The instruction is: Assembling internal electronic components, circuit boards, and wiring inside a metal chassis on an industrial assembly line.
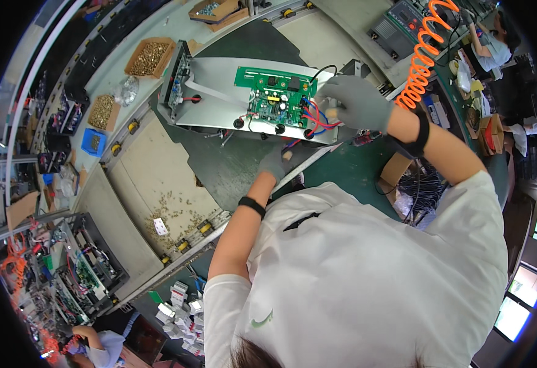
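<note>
A green circuit board [278, 98] with capacitors, dark blocks and a yellow part lies on a silver metal chassis plate [219, 76], which has an upright black end panel [175, 83]. Red and blue wires [317, 119] loop from the board's right side. Over those wires, my right hand [360, 104], in a grey glove with bare fingertips, is closed; what it pinches is hidden. My left hand [274, 164], gloved alike, is low at the plate's near edge. Its fingers close round a short run of red and blue wires [291, 145] coming from beneath the plate.
Boxes of small brass-coloured parts [150, 58] and a blue bin [93, 142] stand left beyond the roller conveyor [158, 178]. An orange coiled hose [421, 67] hangs at right. A carton of black cables [397, 168] sits near my right elbow. Other people work at the far right and lower left.
</note>
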{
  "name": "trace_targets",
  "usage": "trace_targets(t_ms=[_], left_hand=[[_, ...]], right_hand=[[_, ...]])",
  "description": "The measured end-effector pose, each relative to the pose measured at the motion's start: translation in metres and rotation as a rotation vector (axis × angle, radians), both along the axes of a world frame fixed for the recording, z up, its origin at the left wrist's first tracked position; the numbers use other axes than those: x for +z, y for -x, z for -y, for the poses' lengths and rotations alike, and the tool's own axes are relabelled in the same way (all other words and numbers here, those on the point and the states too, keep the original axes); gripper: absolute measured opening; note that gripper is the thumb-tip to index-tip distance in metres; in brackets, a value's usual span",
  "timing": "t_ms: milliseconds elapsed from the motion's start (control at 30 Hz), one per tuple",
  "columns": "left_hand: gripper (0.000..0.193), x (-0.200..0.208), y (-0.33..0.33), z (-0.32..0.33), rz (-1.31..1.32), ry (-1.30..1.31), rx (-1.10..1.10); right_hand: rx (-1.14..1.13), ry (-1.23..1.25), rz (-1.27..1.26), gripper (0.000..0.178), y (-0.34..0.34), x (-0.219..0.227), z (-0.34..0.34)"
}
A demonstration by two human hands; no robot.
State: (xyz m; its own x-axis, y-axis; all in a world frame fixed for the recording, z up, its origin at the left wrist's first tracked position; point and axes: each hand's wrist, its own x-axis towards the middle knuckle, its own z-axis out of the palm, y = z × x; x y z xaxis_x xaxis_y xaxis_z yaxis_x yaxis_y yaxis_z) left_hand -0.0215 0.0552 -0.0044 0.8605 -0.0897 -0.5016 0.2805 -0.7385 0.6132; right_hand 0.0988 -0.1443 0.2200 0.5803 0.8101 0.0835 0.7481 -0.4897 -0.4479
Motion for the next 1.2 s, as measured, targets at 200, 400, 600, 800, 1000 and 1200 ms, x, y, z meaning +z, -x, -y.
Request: trace_targets(t_ms=[200, 400, 600, 800, 1000, 1200], left_hand=[[0.05, 0.0, 0.029, -0.064, 0.13, 0.052, 0.647], [0.032, 0.038, 0.0, -0.083, 0.34, 0.836, 1.191], [0.021, 0.06, -0.015, -0.095, 0.092, 1.076, 1.445], [0.021, 0.082, -0.024, -0.104, 0.029, 1.327, 1.328], [0.023, 0.101, -0.029, -0.101, -0.031, 1.245, 1.381], [0.04, 0.159, -0.03, -0.089, 0.106, 1.486, 1.115]], right_hand=[[-0.469, -0.345, 0.14, 0.013, 0.064, 0.011, 0.052], [-0.79, -0.23, -0.155, 0.031, 0.118, -0.083, 0.067], [-0.791, -0.201, -0.138, 0.058, 0.099, -0.115, 0.015], [-0.839, -0.42, -0.439, 0.057, 0.095, -0.13, 0.011], [-0.799, -0.389, -0.434, 0.05, 0.091, -0.135, 0.023], [-0.968, -0.249, -0.302, 0.039, 0.023, -0.069, 0.028]])
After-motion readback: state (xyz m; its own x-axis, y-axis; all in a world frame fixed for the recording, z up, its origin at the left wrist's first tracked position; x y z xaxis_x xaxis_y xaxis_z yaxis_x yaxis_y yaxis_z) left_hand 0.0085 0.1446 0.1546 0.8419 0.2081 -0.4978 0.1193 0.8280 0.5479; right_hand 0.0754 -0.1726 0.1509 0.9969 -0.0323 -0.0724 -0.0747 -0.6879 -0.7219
